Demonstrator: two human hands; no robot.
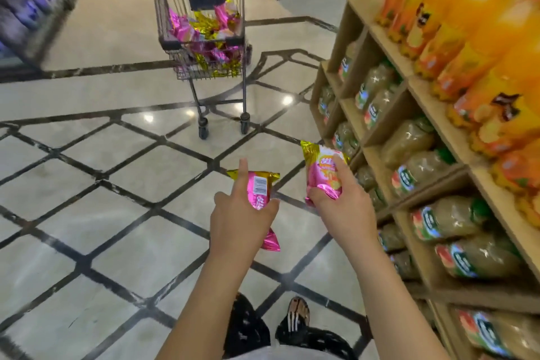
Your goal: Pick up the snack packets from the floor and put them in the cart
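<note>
Well short of the part-filled cart, the left grip clasps one pink snack packet and the right grip pinches a second packet.

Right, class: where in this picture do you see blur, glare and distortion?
Head view: blur smears the purple packs at left and the orange bottles at right; glare spots dot the floor by the cart; the wide lens tilts the wooden shelving.

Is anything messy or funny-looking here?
Only a little. The packets in the cart lie in a jumbled heap, not stacked. No packet lies on the floor in view; the left hand and right hand each hold one. Nothing looks torn or spilled.
</note>
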